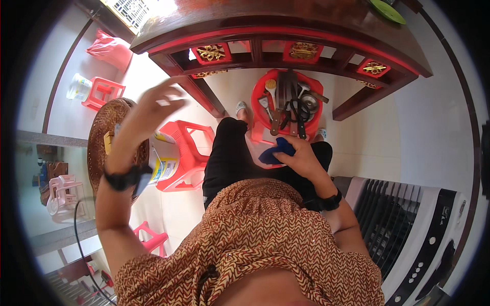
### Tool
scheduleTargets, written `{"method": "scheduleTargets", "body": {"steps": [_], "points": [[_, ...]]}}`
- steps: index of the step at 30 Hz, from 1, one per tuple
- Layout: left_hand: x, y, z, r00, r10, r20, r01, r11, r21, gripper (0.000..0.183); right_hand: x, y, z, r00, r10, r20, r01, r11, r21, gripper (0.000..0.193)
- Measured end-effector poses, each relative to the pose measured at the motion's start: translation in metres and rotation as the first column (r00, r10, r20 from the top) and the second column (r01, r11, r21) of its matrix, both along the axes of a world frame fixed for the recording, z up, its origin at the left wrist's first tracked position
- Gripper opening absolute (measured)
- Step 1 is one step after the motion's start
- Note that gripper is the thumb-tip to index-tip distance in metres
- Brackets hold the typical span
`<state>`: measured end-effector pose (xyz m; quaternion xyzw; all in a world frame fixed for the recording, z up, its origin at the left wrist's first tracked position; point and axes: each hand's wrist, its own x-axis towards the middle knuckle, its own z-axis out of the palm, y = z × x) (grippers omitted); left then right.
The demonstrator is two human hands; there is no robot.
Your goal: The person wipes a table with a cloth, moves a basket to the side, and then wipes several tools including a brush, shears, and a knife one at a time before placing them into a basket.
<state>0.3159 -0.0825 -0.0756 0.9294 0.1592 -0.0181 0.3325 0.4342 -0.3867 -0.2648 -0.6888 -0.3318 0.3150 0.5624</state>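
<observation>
My right hand (303,159) is closed around a folded dark blue cloth (270,154) over my lap. Just beyond it, a round red tray (259,84) on a red stool holds kitchen tools. Among them I see knives (292,89), black-handled scissors (300,113), a white-handled brush (271,86) and a round metal ladle or strainer (310,102). Raised at the left, my left hand (166,97) has its fingers stretched apart and slightly blurred, with nothing visible in them. Below that forearm lies a brown woven basket (99,122) with a small yellow block (108,143) in it.
A dark wooden table (286,23) with gilded panels spans the far side, a green plate (388,11) on its top. Beside the basket are a white bucket (164,158) and a red stool (191,145). An air cooler (403,224) stands at my right.
</observation>
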Motion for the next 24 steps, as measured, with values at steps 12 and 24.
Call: {"method": "scheduleTargets", "body": {"steps": [12, 24], "points": [[0.140, -0.092, -0.315, 0.988, 0.043, -0.146, -0.044, 0.999, -0.004, 0.049, 0.000, -0.055, 0.007, 0.979, -0.193, 0.066, 0.202, 0.966, -0.164, 0.030], [0.142, -0.092, -0.330, 0.954, 0.116, -0.278, -0.205, 0.926, -0.316, 0.028, 0.002, -0.049, -0.002, 0.979, -0.203, 0.022, 0.204, 0.974, -0.093, 0.018]]}}
